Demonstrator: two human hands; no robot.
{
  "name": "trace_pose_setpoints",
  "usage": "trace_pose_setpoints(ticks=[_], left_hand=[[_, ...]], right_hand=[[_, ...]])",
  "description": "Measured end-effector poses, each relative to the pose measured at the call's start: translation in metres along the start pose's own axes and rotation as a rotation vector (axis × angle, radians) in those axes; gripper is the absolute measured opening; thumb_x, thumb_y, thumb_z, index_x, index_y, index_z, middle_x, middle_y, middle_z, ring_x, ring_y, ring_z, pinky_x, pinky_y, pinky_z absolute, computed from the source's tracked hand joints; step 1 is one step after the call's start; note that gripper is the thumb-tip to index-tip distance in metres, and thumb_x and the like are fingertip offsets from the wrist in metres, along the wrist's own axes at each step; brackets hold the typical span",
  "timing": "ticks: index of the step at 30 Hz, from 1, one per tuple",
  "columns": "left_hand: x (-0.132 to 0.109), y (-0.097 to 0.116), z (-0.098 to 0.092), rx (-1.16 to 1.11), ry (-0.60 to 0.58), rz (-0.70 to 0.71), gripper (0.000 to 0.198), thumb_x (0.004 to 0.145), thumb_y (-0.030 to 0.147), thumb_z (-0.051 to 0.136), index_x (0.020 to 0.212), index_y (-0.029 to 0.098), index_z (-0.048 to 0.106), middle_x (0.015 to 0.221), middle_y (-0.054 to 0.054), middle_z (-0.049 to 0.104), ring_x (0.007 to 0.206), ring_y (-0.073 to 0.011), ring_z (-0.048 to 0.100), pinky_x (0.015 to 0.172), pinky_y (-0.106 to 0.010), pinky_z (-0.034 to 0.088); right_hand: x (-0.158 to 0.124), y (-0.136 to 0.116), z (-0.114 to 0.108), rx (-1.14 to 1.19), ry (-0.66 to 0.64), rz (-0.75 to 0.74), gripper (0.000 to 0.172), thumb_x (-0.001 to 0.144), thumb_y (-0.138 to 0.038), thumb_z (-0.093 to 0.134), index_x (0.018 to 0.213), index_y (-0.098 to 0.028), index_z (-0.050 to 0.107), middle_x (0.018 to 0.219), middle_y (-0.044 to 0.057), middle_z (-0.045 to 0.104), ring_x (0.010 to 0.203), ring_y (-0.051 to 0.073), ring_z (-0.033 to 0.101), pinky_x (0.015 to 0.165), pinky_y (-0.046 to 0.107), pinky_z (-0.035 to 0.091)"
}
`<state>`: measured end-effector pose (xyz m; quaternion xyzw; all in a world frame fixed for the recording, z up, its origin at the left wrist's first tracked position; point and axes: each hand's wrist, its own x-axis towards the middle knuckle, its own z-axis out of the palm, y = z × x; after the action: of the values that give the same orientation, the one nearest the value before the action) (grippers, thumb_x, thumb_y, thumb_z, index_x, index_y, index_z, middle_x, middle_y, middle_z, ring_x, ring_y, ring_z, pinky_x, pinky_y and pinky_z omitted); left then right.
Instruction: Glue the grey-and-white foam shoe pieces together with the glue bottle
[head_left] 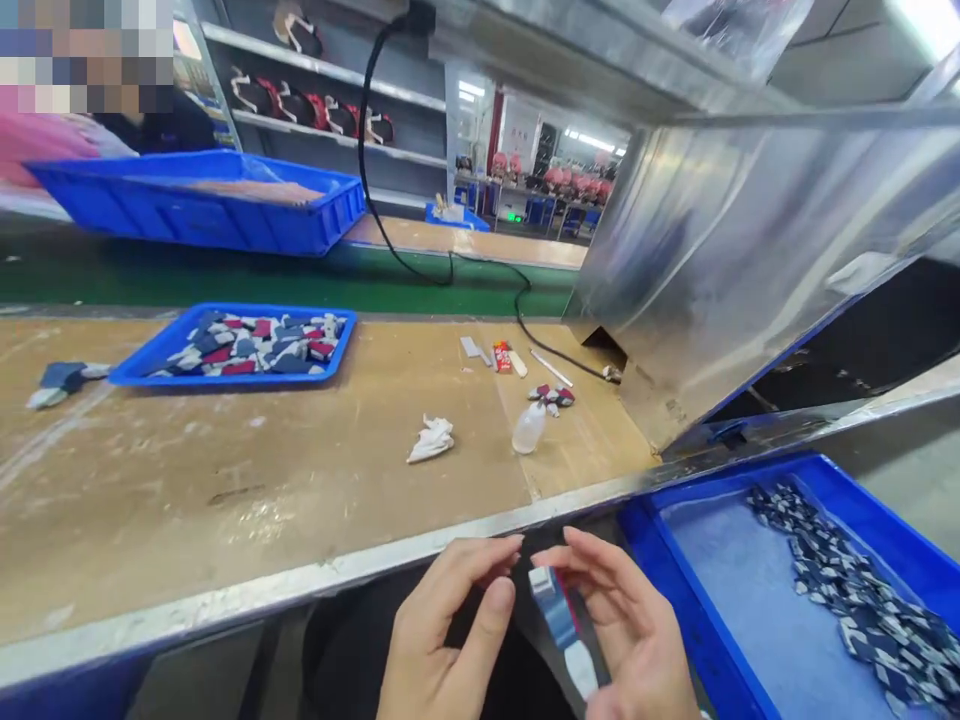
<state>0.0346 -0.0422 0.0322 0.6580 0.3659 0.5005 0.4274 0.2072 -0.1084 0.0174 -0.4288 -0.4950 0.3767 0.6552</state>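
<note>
My right hand [641, 635] holds a small blue, white and red plastic-looking piece [556, 612], upright against its fingers in front of my lap. Just left of it, my left hand [442, 625] is curved with thumb and fingers apart, and nothing shows between them. Both hands are below the table's front edge. On the table beyond them stand a small translucent squeeze bottle [529, 428] and a crumpled white cloth or tissue [432, 439]. Several similar dark blue, red and white pieces [551, 397] lie behind the bottle.
A shallow blue tray [345, 345] of similar pieces sits on the wooden table [315, 470]. At right, a blue bin [697, 590] holds many dark pieces beside a metal housing [697, 260]. A black cable [525, 300] crosses the back. A person stands behind a large blue bin [225, 215].
</note>
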Motion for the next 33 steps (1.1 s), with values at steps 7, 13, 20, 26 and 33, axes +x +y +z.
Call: trace_pose_setpoints(ticks=[7,13,20,26,33], left_hand=[[-0.030,0.024,-0.017,0.082,0.098,0.078,0.018,0.096,0.039,0.065,0.107,0.030,0.077,0.096,-0.004,0.068,0.087,-0.0177,0.069,0.076,-0.025,0.060],[-0.044,0.030,-0.024,0.143,0.172,0.112,0.014,0.097,0.024,0.066,0.107,0.027,0.074,0.097,-0.001,0.070,0.090,-0.0137,0.069,0.079,-0.019,0.058],[-0.052,0.044,-0.014,0.231,0.290,0.119,0.012,0.097,0.019,0.063,0.104,0.022,0.073,0.098,0.000,0.074,0.089,-0.0135,0.069,0.078,-0.020,0.057],[-0.056,0.043,-0.004,0.253,0.373,0.183,0.013,0.096,0.011,0.061,0.100,0.016,0.073,0.093,-0.002,0.073,0.086,-0.0138,0.069,0.072,-0.020,0.056],[-0.064,0.039,-0.010,0.291,0.314,0.202,0.014,0.096,0.012,0.063,0.105,0.017,0.073,0.093,-0.003,0.073,0.085,-0.0150,0.068,0.070,-0.021,0.057]], right_hand=[[-0.008,-0.002,0.031,-0.003,-0.134,-0.061,0.087,0.062,-0.059,0.087,0.139,-0.029,0.059,0.115,0.010,0.077,0.102,0.027,0.076,0.090,0.028,0.062],[-0.014,-0.007,0.039,-0.346,-0.250,-0.276,0.061,0.088,-0.056,0.069,0.138,-0.023,0.060,0.133,0.014,0.066,0.116,0.027,0.070,0.096,0.032,0.061],[-0.028,-0.003,0.066,-0.705,0.104,-0.546,0.031,0.101,-0.038,0.056,0.122,-0.020,0.070,0.104,0.007,0.079,0.086,0.020,0.079,0.078,0.023,0.065],[-0.035,-0.010,0.068,-0.797,0.095,-0.479,0.024,0.101,-0.033,0.056,0.115,-0.020,0.070,0.101,0.007,0.080,0.085,0.018,0.079,0.078,0.021,0.064],[-0.026,-0.014,0.068,-0.717,0.075,-0.530,0.024,0.103,-0.034,0.055,0.112,-0.017,0.069,0.095,0.008,0.080,0.087,0.016,0.078,0.085,0.018,0.062]])
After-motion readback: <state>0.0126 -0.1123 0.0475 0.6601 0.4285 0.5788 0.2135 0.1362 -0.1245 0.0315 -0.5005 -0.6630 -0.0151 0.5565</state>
